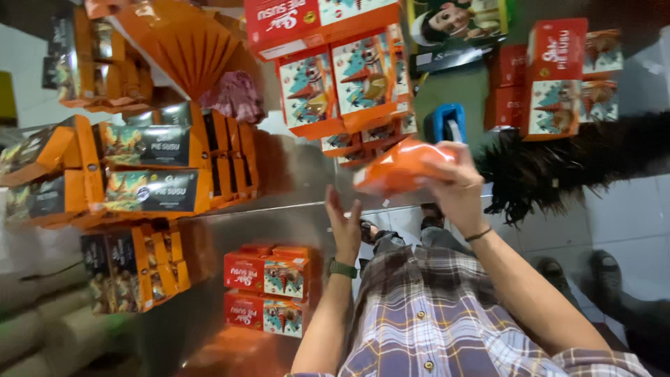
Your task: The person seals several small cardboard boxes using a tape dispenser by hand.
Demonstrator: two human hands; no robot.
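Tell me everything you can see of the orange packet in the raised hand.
The orange packet is a soft, glossy pouch that looks like plastic film, blurred, with no print that can be made out. It lies roughly flat, tilted slightly, held up in the air by the right hand, which grips its right end. The open left hand is below it, apart from it.

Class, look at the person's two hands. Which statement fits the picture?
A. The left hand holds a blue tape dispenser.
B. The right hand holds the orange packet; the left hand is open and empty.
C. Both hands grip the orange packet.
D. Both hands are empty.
B: the right hand grips the orange packet, while the left hand is raised, open and empty.
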